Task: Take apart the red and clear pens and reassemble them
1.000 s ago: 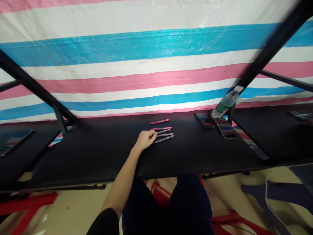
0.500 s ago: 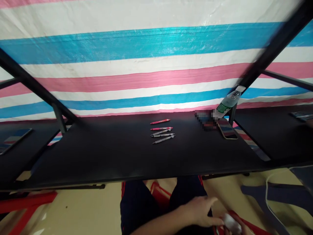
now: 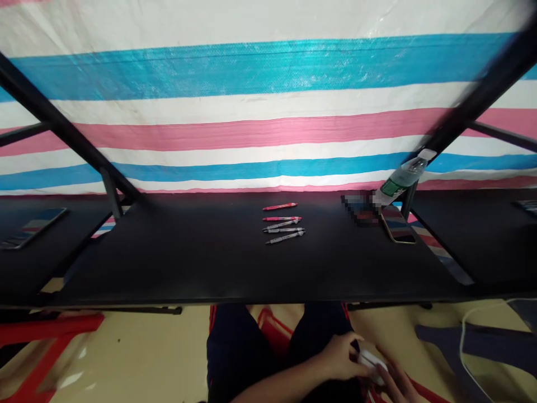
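Below the table's front edge, over my right thigh, both hands are at a small white rounded object with a dark line along it; its kind I cannot make out. My left hand is closed around its left end, thumb and fingers on either side. From the lower right, my right hand presses its fingers against the other end. Part of that hand is blurred and cut off by the frame edge.
On the black table lie two red pens and several grey-clear pens. A phone, a tilted water bottle and a pixelated patch are at the right. Black frame bars slant up at both sides before a striped sheet.
My right hand has brought the white object left and up, to my left hand. My left hand has gone from open fingers to gripping it. The camera view has shifted slightly.
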The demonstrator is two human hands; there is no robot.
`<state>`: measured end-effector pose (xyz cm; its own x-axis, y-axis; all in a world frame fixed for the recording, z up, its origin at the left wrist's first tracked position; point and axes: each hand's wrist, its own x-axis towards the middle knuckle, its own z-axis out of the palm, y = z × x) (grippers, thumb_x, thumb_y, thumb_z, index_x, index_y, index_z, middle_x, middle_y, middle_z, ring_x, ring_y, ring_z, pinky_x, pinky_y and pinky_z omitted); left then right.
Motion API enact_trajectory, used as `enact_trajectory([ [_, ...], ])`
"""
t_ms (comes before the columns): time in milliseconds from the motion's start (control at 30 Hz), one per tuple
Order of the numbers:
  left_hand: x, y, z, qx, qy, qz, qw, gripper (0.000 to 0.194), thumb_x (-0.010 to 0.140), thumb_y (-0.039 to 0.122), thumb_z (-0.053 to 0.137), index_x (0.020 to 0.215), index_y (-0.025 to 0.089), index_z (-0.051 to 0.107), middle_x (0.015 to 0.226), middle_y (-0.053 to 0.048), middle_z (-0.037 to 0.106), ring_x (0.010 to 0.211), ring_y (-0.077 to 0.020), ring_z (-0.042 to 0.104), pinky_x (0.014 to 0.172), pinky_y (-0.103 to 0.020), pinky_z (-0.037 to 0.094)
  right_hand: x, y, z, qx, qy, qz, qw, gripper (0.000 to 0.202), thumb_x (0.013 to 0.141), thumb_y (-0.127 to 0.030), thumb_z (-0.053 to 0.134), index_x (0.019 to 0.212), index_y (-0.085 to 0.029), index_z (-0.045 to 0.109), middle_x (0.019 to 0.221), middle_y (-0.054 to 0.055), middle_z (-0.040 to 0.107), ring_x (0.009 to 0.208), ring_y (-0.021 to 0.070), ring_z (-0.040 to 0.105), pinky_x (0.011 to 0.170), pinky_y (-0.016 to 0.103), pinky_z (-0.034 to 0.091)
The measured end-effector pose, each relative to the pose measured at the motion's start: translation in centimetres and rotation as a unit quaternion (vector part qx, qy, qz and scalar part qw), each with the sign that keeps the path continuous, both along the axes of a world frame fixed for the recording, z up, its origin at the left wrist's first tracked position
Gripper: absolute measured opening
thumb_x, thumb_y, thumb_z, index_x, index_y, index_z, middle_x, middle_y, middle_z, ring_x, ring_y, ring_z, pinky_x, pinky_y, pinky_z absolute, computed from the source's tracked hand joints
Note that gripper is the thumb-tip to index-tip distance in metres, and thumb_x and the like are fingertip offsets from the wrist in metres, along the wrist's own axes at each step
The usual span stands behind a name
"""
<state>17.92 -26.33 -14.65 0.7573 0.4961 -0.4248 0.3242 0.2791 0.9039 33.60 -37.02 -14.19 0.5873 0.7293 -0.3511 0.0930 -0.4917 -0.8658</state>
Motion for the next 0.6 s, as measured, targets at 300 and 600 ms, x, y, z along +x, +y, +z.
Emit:
enact_trajectory([
  [300,0.0,-0.3,0.4,0.035,-0.005,0.006,0.999,0.077,0.064,0.031,0.079,0.135,0.017,0.052,0.104,-0.011,0.073,0.086,-0.0221,0.067,0.078,-0.031,0.051,1.4,0.2,-0.3,0.0,-0.061,0.04,0.997,0.039,0.056,-0.057,0.071,0.08,-0.027,0.073,0.091,0.008,0.074,0.085,0.0337,0.072,0.071,0.04,0.061],
  [600,-0.1,-0.3,0.4,0.057,-0.023,-0.018,0.998,0.055,0.07,0.034,0.075,0.121,0.017,0.063,0.1,-0.008,0.072,0.084,-0.0203,0.066,0.074,-0.027,0.048,2.0,-0.1,0.7,-0.004,-0.102,0.094,0.99,0.033,0.05,-0.055,0.075,0.066,-0.026,0.075,0.095,0.009,0.074,0.09,0.0335,0.071,0.068,0.036,0.062],
])
